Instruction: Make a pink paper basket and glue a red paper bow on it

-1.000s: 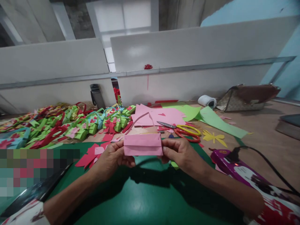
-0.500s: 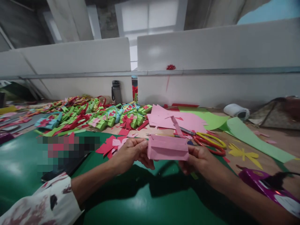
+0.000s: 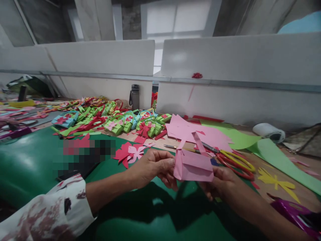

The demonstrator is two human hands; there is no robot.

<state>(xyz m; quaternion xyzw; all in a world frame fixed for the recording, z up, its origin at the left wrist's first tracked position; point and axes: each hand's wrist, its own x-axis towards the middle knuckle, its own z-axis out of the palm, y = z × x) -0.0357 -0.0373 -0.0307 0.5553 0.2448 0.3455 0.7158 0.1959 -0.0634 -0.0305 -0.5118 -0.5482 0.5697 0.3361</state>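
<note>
Between my hands, above the green tabletop cover (image 3: 140, 217), is a small pink paper bag (image 3: 195, 167) with a folded flap and thin paper strips rising from its top. My left hand (image 3: 159, 167) pinches its left end with thumb and fingers. At the other end, my right hand (image 3: 220, 180) grips the lower right corner; some of its fingers are hidden behind the paper. Pink and red paper flowers (image 3: 132, 152) lie just beyond my left hand. Past my right hand are scissors with red and yellow handles (image 3: 235, 164).
Finished green and blue paper bags (image 3: 122, 124) are heaped at the back left, near a grey bottle (image 3: 135, 97). Pink paper sheets (image 3: 183, 129) and green sheets (image 3: 228, 135) lie behind the bag. A purple device (image 3: 291, 212) sits at right, a dark phone-like object (image 3: 80, 169) at left.
The pink bag has turned and tilted, so its left end and both top strips now show. The whole view has shifted, with the scene sliding rightward. Both hands keep hold of the bag.
</note>
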